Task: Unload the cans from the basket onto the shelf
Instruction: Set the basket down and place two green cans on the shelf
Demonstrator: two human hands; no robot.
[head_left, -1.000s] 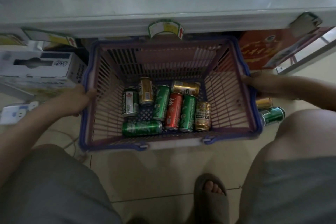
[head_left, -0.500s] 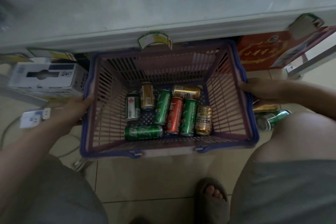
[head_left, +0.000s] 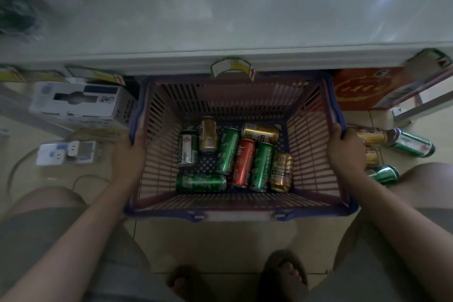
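A purple basket with a blue rim (head_left: 235,213) sits in front of me, just below the white shelf (head_left: 220,14). Several cans lie on its floor: a red can (head_left: 243,163), green cans (head_left: 201,182) and gold cans (head_left: 281,171). My left hand (head_left: 128,154) grips the left rim. On the opposite rim my right hand (head_left: 345,149) holds on the same way. Both forearms reach in from the lower corners.
More green and gold cans (head_left: 409,142) lie on the floor right of the basket. A white boxed item (head_left: 78,102) and a power strip (head_left: 66,153) lie to the left. A red carton (head_left: 367,88) stands under the shelf at the right. My knees and sandalled feet (head_left: 284,274) are below.
Both hands have tightened their hold on the basket's side rims. The view has tilted up, so more of the shelf top shows and the basket sits lower in view.
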